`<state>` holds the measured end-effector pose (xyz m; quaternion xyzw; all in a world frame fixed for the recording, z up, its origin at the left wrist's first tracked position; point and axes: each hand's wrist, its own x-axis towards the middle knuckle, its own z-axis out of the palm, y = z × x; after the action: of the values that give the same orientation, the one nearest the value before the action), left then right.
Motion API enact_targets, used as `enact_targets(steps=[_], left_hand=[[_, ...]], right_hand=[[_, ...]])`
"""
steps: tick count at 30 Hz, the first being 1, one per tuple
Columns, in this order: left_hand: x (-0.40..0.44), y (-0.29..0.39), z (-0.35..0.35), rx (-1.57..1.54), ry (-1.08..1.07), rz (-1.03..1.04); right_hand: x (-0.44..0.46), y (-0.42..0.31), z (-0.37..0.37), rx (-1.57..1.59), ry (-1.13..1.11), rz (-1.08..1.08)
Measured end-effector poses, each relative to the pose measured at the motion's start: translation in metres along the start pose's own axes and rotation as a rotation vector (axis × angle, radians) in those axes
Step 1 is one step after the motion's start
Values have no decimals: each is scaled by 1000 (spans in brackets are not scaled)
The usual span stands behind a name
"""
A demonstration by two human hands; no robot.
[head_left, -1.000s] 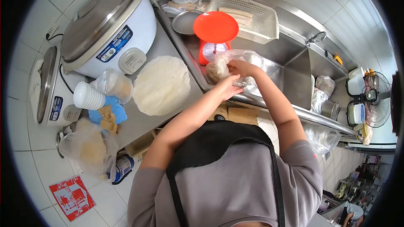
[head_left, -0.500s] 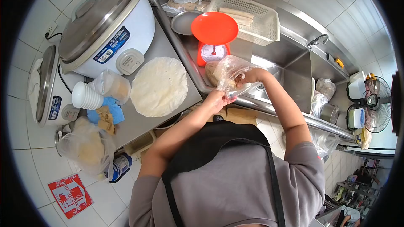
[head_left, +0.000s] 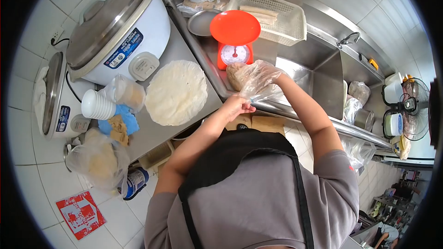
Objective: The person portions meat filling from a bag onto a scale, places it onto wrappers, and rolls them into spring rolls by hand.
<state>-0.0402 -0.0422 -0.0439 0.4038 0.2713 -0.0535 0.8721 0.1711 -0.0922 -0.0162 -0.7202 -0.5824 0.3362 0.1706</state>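
Left hand (head_left: 238,104) pinches a limp, likely slippery plastic bag (head_left: 257,77) by its rim, seemingly the surest hold. Right hand (head_left: 279,80) hides its grip.

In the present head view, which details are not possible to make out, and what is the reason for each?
- Head view, right hand: its fingers are hidden by the crumpled plastic bag.
- Head view, large rice cooker: its contents are hidden by the lid.
- Head view, red scale: dial figures too small.
- Head view, distant person at lower right: too small to tell their action.
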Motion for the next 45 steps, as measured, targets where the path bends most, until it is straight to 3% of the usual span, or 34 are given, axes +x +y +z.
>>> enact_targets(steps=[2, 5, 8, 9, 12, 15, 18, 21, 24, 27, 30, 35, 36, 37, 40, 41, 44, 45], left_hand=[[-12, 14, 10, 28, 18, 49], [-8, 14, 8, -41, 15, 133], [8, 13, 0, -183, -21, 170], [8, 13, 0, -245, -24, 157], [11, 15, -4, -363, 2, 140], [10, 18, -1, -429, -3, 117], [15, 15, 1, -460, -16, 67], [17, 15, 6, -480, -45, 71], [21, 14, 5, -477, -52, 62], [26, 10, 2, -475, -28, 49], [21, 11, 3, -431, -12, 61], [5, 30, 12, -472, 9, 137], [7, 32, 9, -421, -10, 113], [8, 32, 4, -373, -27, 90], [3, 31, 1, -167, 15, 194], [0, 31, 3, -85, 44, 254], [-1, 36, 11, 256, 243, 387], [4, 34, 10, 299, 279, 468]], right_hand=[[2, 16, 0, 52, 24, -170], [-11, 9, -5, -369, 152, -551], [-28, -25, 27, -210, 87, 220], [-26, -26, 24, -296, 38, 144], [-18, -13, 28, 318, -38, 359], [-29, -20, 24, 390, 5, 291], [-33, -7, 39, -163, 224, 107], [-24, -6, 41, -249, 233, 155], [-22, -7, 41, -172, 203, 239], [-21, 1, 39, 327, 99, 324], [-23, -6, 28, 458, -28, 373], [-26, -19, -2, 124, -52, 192], [-28, -25, -8, 31, -34, 124], [-26, -10, 1, -118, 201, -29], [-35, -26, -25, -115, 164, -87], [-49, -62, -46, 98, 2, 170], [-55, -50, -59, 183, 103, -199], [-57, -52, -65, 247, 0, -177]])
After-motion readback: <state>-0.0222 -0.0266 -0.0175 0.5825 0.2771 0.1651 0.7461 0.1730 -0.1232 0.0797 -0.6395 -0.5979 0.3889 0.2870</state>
